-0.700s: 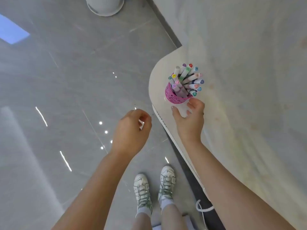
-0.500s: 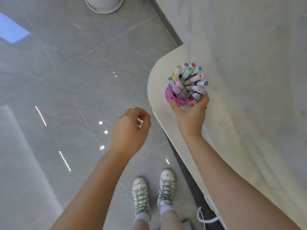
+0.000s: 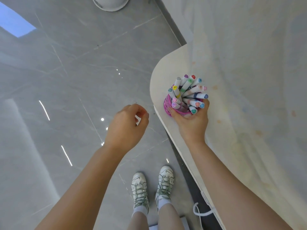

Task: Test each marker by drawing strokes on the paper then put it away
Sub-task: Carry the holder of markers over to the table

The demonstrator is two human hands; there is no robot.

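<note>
- Pink openwork plastic makes up the marker cup (image 3: 168, 105), which stands at the rounded corner of the pale table (image 3: 159, 77), close to its curved edge.
- Markers (image 3: 187, 92) fill the cup, fanned outward with their caps up; the caps show yellow, purple, red, green, blue, pink and teal ends.
- The right hand (image 3: 191, 122) is wrapped around the near side of the cup, thumb on its left wall and fingers curled up around the right side, just under the lowest marker caps; it grips the cup.
- The left hand (image 3: 126, 127) hangs over the floor, off the table and well apart from the cup, fingers curled loosely inward with the thumb near the fingertips; nothing can be seen in it.
- Grey glossy tiles cover the floor (image 3: 66, 80), with bright light reflections on them.
- White sneakers (image 3: 151, 186) with green laces stand on the floor just beside the table's near edge.
- A white round base (image 3: 110, 4) sits on the floor at the top of the head view.
- A white cord (image 3: 201, 213) loops down beside the table's near edge.
</note>
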